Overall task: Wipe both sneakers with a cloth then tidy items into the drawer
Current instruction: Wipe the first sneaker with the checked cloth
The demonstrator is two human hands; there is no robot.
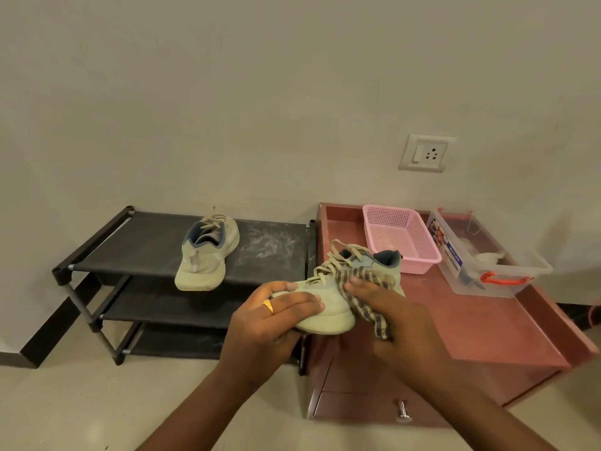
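Head view: my left hand (276, 317) gripped toe of pale green laced sneaker (328, 307), heel lying far-right; my right hand (400, 320) clutched grey-striped cloth (364, 281) there.

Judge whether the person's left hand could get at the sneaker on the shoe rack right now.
Probably not yet: the left hand grips the other sneaker. Nothing blocks the rack sneaker itself.

pale green sneakers (328, 307), striped cloth (364, 301), pink basket (419, 260)
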